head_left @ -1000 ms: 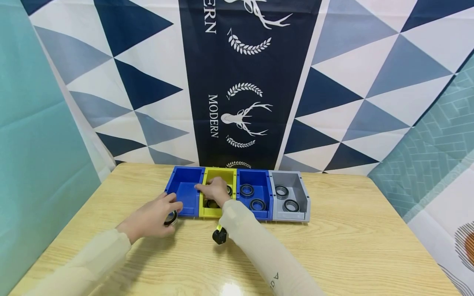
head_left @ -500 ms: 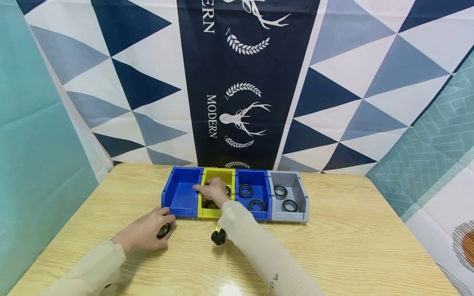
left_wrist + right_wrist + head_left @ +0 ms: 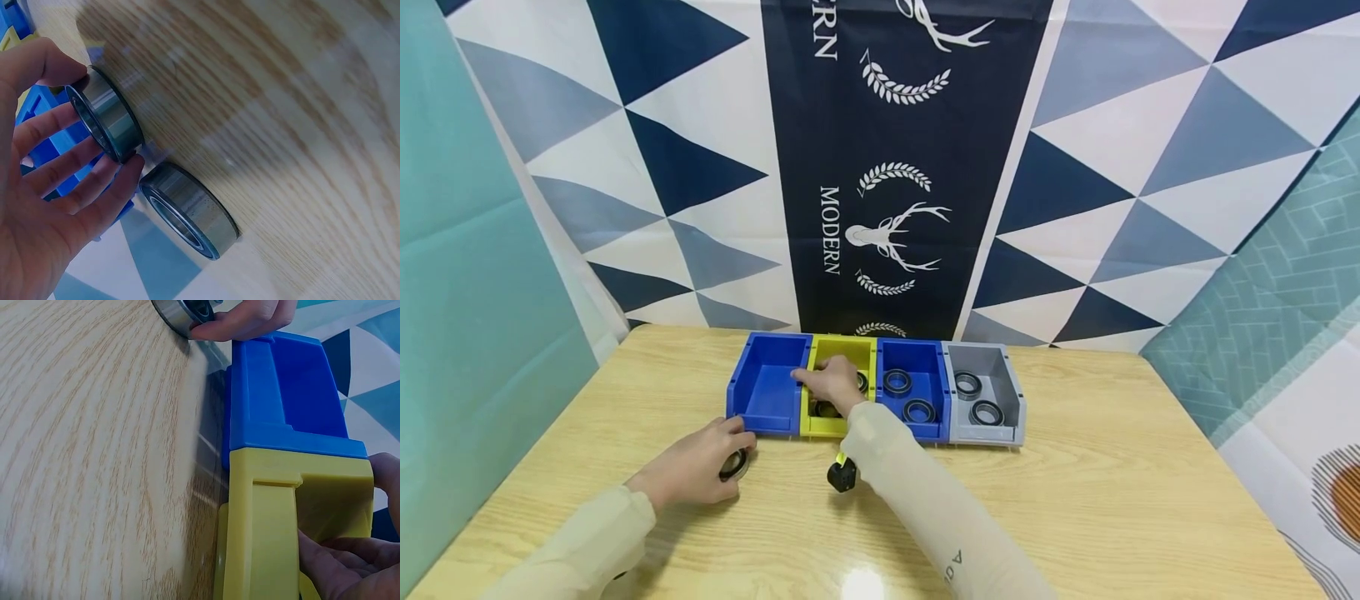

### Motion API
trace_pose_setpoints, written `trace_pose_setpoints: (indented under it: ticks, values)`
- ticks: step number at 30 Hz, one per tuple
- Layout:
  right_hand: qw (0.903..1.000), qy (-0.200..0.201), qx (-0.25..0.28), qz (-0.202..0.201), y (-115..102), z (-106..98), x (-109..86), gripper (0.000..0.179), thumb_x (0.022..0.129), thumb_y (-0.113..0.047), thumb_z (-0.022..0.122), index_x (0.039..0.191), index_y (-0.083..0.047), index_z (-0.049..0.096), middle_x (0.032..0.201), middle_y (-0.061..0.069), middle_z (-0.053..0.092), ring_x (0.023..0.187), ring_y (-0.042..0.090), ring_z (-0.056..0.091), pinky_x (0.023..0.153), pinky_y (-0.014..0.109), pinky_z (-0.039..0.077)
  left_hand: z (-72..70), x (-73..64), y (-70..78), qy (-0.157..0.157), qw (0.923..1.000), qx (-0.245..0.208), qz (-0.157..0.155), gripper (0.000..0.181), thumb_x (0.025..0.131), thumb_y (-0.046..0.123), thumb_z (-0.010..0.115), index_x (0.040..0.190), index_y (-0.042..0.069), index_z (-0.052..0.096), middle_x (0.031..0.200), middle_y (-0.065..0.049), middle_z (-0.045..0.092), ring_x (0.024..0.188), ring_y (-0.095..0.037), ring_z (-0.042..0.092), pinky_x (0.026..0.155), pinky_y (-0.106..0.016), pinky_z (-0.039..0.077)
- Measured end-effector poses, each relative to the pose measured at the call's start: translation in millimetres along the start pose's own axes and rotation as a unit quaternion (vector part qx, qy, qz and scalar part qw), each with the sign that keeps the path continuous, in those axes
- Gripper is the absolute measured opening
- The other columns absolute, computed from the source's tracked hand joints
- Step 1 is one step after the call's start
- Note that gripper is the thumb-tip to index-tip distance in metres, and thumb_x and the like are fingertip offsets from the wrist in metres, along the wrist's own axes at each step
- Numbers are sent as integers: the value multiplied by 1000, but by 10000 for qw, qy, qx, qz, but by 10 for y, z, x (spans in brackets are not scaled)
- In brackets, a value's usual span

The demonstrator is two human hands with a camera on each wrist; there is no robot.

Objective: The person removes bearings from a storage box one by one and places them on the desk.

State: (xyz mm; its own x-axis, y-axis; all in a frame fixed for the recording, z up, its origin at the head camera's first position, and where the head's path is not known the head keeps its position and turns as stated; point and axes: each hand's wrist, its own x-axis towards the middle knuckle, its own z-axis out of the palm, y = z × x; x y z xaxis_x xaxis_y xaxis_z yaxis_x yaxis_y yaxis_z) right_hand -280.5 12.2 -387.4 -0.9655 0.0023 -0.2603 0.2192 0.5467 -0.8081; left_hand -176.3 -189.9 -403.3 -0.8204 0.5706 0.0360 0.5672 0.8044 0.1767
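Near the far edge of the wood-grained tabletop (image 3: 1075, 500), the right hand (image 3: 832, 383) reaches into a smooth yellow bin (image 3: 269, 519), half hiding the dark rings inside; its fingertips are partly covered, so how far its grip is closed cannot be told. Beneath the left sleeve (image 3: 597, 533) only a dark sliver (image 3: 619, 576) shows, too small to identify. Toward the left edge, before the leftmost blue bin (image 3: 766, 423), the left hand (image 3: 691, 467) has its grip partly closed, thumb and fingertip pinching a shiny ring-shaped bearing (image 3: 115, 112) by its outer rim; a loose bearing (image 3: 194, 206) lies near.
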Motion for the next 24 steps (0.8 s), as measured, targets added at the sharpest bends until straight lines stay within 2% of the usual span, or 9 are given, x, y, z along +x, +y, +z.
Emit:
trace_pose_setpoints:
  ticks: [5, 10, 13, 18, 24]
  values:
    - [9999, -88, -58, 42, -26, 11, 10, 34, 79, -42, 75, 83, -9, 69, 62, -1, 57, 62, 13, 57, 57, 23, 43, 18, -23, -11, 23, 10000, -13, -34, 31, 70, 17, 74, 99, 17, 63, 93, 4, 54, 79, -8, 46, 68, -28, 47]
    - [9998, -115, -6, 181, -46, -25, 29, 32, 78, -41, 77, 76, -10, 67, 63, -2, 57, 64, 14, 63, 55, 23, 44, 14, -6, 2, 13, 9999, -41, -122, 37, 71, 17, 74, 106, 14, 65, 97, 1, 57, 83, -9, 51, 71, -31, 51]
    - [9995, -115, 3, 285, -70, -57, -1, 35, 77, -41, 78, 82, -7, 71, 68, 0, 60, 67, 15, 66, 57, 24, 48, -24, -12, 33, 18, 9999, -85, -145, 40, 70, 16, 74, 109, 12, 65, 100, -1, 60, 85, -11, 53, 73, -31, 52]
    - [9992, -247, -240, 185, -156, -138, -102, 52, 79, -47, 75, 104, -2, 69, 88, 8, 69, 77, 19, 66, 74, 32, 54, -187, -16, 91, 127, 9998, -53, -147, 41, 70, 15, 73, 109, 7, 66, 102, -6, 64, 85, -14, 58, 73, -32, 54]
    - [9942, -728, -784, -80, -292, -349, -247, 54, 81, -50, 71, 107, -2, 67, 110, 13, 70, 99, 27, 69, 91, 40, 54, -392, 51, 165, 117, 9994, 160, -278, 39, 74, 14, 68, 112, 7, 69, 106, -10, 67, 91, -20, 63, 77, -37, 56]
